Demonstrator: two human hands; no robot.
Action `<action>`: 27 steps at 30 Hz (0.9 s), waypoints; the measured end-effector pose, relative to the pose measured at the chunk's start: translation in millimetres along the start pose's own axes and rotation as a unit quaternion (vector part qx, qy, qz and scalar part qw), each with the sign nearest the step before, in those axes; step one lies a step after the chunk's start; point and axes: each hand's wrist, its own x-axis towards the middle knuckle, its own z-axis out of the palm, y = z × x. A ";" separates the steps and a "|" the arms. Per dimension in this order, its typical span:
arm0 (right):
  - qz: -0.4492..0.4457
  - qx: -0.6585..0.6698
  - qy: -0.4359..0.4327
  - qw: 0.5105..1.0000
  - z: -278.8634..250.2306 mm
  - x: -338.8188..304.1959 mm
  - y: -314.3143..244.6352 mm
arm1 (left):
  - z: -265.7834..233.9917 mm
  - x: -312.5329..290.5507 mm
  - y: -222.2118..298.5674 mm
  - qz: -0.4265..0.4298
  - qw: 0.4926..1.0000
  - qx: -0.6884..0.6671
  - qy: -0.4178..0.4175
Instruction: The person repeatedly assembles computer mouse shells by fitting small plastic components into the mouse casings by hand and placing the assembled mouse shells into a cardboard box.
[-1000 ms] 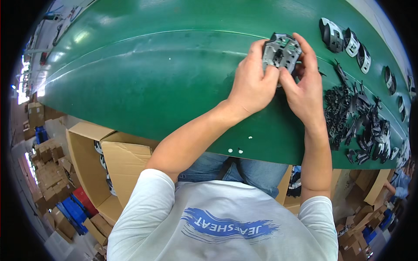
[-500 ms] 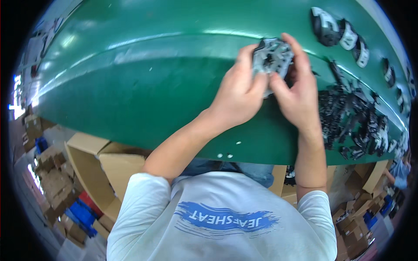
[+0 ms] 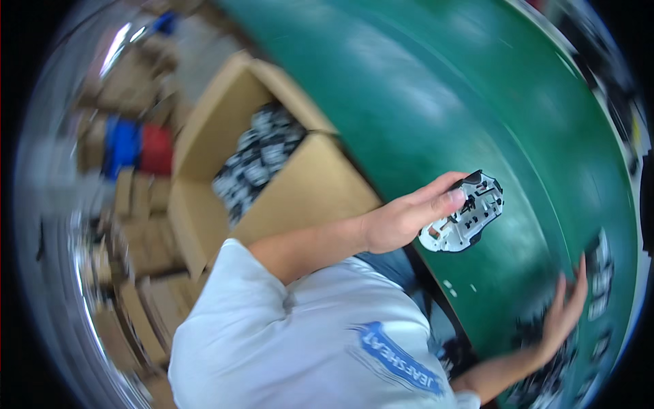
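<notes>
My left hand [image 3: 409, 221] grips a white-and-black rounded plastic shell [image 3: 477, 217] by one end, thumb on top. The shell's inner side, with ribs and small black parts, faces up over the green table [image 3: 436, 116]. My other fingers are hidden beneath it. Farther right, my right hand [image 3: 567, 307] is stretched out with its fingers apart, blurred by motion, and I see nothing in it. It is close to a blurred heap of small black parts [image 3: 526, 334] and to several black-and-white shells [image 3: 601, 273] at the table's far side.
On my left, against the table edge, stands an open cardboard box [image 3: 320, 194] holding many black-and-white pieces [image 3: 255, 167]. Small white bits [image 3: 449, 286] lie near the table's front edge. More cartons [image 3: 122, 88] and a blue bin [image 3: 122, 146] stand on the floor beyond.
My right hand has let go of the shell and moved away to the right; my left hand alone keeps it. The view has turned left, bringing the box's contents into sight.
</notes>
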 end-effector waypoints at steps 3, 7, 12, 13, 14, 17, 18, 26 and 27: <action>-0.080 -0.118 -0.068 0.987 11.4 -9.8 58.8 | -72.5 -75.3 40.0 0.189 0.974 -0.032 0.119; -0.030 -0.088 -0.127 0.987 11.5 -3.8 91.1 | -169.1 -191.6 107.5 0.187 0.814 0.257 0.487; 0.027 0.051 -0.084 0.995 33.4 11.7 87.5 | -333.1 -280.0 80.8 -0.016 0.554 0.577 0.600; 0.035 0.045 -0.079 0.995 32.4 9.0 83.9 | -352.5 -277.5 75.2 -0.016 0.561 0.579 0.592; 0.041 0.045 -0.075 0.995 32.6 7.6 79.9 | -367.8 -277.4 71.8 -0.073 0.508 0.617 0.596; 0.021 0.060 -0.052 0.997 51.1 8.4 64.1 | -407.4 -309.1 62.2 -0.124 0.450 0.615 0.635; 0.003 0.058 -0.027 0.998 52.0 2.1 58.6 | -411.7 -306.8 62.7 -0.177 0.442 0.591 0.651; 0.169 0.107 0.055 0.978 53.8 -65.9 -43.4 | -328.1 -180.6 123.9 0.141 0.558 0.599 0.557; 0.175 0.136 0.041 0.974 68.9 -57.9 -56.3 | -308.0 -176.7 127.2 0.215 0.598 0.553 0.538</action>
